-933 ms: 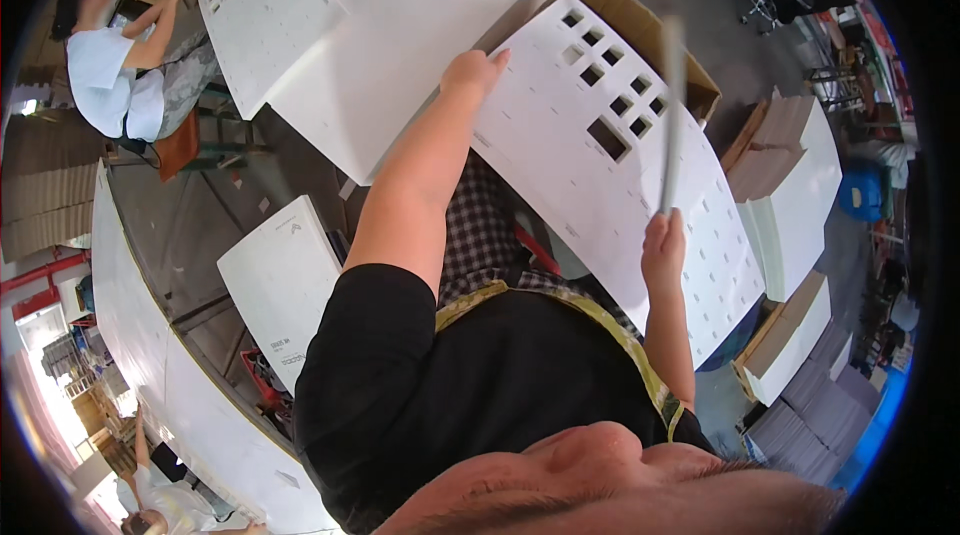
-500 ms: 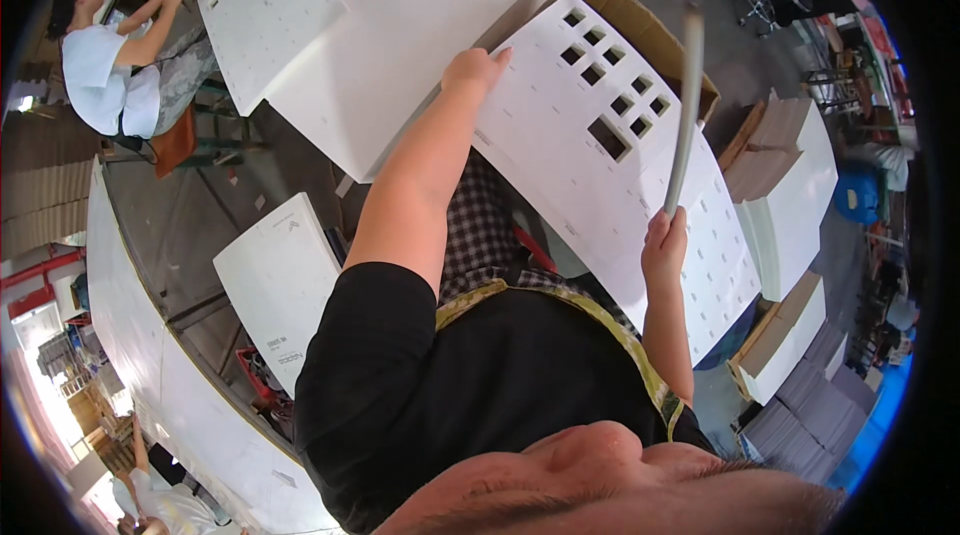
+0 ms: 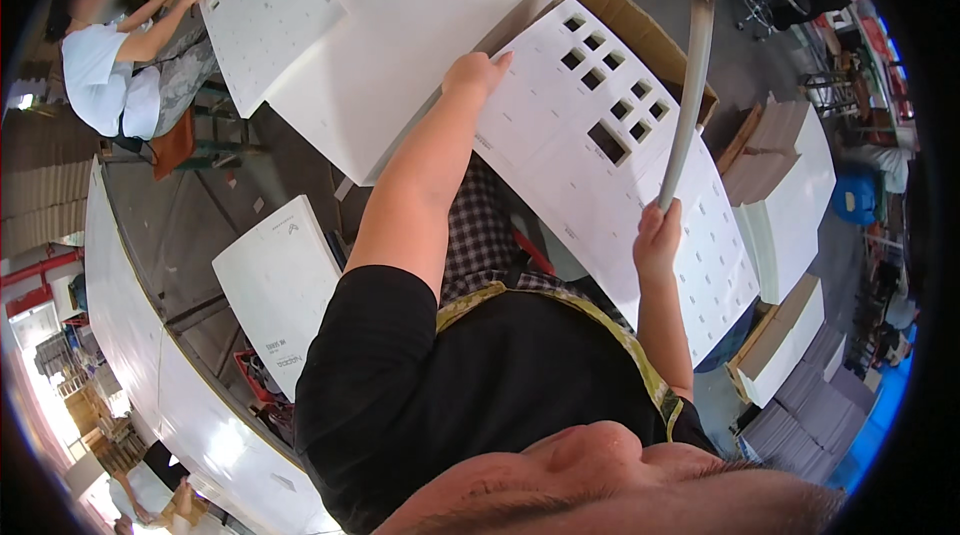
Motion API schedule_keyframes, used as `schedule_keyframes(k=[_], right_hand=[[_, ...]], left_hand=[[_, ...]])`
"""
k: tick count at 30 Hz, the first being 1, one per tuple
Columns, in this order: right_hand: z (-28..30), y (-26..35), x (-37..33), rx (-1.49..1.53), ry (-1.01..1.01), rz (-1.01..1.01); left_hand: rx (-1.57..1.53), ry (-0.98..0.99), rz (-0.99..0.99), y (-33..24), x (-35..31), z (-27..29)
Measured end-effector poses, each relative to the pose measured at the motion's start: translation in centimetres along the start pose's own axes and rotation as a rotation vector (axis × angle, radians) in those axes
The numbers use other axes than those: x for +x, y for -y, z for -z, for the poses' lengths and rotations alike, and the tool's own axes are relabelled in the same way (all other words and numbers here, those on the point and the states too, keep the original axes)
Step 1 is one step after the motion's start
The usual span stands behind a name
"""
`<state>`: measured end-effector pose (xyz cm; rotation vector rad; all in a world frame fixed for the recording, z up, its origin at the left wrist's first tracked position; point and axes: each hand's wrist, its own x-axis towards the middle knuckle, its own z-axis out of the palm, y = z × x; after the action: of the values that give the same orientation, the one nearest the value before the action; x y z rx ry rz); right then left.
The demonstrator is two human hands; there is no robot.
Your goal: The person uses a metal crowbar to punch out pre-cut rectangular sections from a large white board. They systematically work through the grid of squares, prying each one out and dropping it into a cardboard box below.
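A large white board lies in front of me, with square cut-out holes toward its far end and small slits over the rest. My left hand grips the board's far left edge, its index finger and thumb near the surface; some of its fingers are hidden. In my right hand, above the board's right part, is a long pale grey rod with a brownish far end. The fingers are closed round the rod's lower end, and it points away from me, raised over the board.
An open cardboard box stands behind the board. White sheets are stacked at my left, with more stacks at right. Far left, a seated co-worker handles another holed white board. A long white tabletop runs along the left.
My right hand has shifted slightly left and upward, while the rod's far end has swung a little right. My left hand stays on the board's edge.
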<state>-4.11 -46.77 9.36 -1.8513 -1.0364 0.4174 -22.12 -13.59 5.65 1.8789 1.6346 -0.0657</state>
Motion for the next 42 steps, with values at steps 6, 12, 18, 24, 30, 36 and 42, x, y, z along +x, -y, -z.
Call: schedule_keyframes(k=[6, 12, 18, 24, 30, 36, 42], right_hand=[[-2.7, -2.0, 1.4, -0.295, 0.259, -0.142], [-2.3, -2.6, -0.1, 0.099, 0.062, -0.147], [-2.1, -0.5, 1.8, -0.228, 0.263, -0.215], [-3.5, -1.3, 0.6, -0.250, 0.165, -0.157], [-1.4, 1.9, 3.2, -0.280, 0.276, -0.212], [-3.4, -2.2, -0.5, -0.336, 0.202, -0.081], [-1.9, 0.8, 0.5, -0.237, 0.298, -0.245]], left_hand=[[0.102, -0.030, -0.048, 1.1, 1.2, -1.5], [0.000, 0.021, 0.003, 0.2, 0.2, -0.2], [0.066, 0.001, -0.014, 0.4, 0.4, -0.4], [0.035, -0.009, 0.011, 0.0, 0.4, -0.4], [0.039, 0.010, 0.014, 0.3, 0.7, -0.6], [0.024, 0.005, 0.000, -0.3, 0.3, -0.3], [0.033, -0.028, -0.002, 0.1, 0.6, -0.8]])
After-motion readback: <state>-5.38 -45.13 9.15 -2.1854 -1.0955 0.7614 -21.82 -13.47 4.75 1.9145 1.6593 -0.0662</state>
